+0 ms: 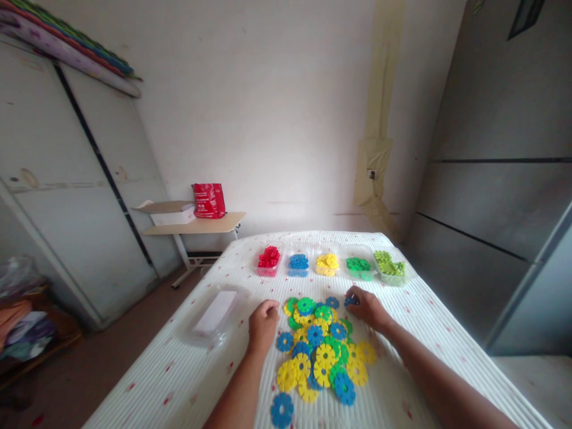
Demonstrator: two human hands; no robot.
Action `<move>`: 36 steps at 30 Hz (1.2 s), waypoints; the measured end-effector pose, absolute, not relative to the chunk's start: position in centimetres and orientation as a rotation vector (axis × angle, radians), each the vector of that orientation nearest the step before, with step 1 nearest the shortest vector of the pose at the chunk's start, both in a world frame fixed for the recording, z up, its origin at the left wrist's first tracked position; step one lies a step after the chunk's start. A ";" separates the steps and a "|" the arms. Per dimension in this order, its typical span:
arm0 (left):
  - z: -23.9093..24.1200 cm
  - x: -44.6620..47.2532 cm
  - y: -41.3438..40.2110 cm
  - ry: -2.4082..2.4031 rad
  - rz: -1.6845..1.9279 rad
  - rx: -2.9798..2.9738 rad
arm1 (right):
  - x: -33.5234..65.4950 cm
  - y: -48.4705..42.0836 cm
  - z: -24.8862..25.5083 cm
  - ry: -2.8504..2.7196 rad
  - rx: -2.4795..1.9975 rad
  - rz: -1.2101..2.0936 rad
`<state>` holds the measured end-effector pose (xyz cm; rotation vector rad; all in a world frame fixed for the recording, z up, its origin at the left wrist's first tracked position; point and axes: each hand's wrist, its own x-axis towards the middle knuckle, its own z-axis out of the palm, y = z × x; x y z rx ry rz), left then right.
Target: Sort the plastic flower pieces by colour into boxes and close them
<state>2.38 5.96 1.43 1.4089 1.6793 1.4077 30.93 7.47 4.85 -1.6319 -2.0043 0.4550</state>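
Note:
A loose pile of plastic snowflake discs in yellow [325, 356], blue [344, 388] and green [306, 306] lies on the table, the pieces overlapping. At the pile's far right edge, my right hand [369, 308] pinches a blue snowflake disc [351, 301] between thumb and fingers. Another blue disc [332, 302] lies flat just left of it. My left hand [263, 325] rests beside the pile on its left with the fingers curled closed; whatever they may hold is hidden. A single blue disc [282, 410] lies nearest to me.
Clear tubs stand in a row behind the pile, holding red [269, 257], blue [298, 262], yellow [328, 262], green [358, 264] and light green [389, 263] pieces. On the left lies a clear container [214, 316] with a white slab. A side table [223, 223] bears a red bag [209, 201].

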 end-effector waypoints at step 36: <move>0.8 2.1 6.3 1.713 1.412 1.494 | 22.4 14.0 9.7 -1.842 -1.521 0.512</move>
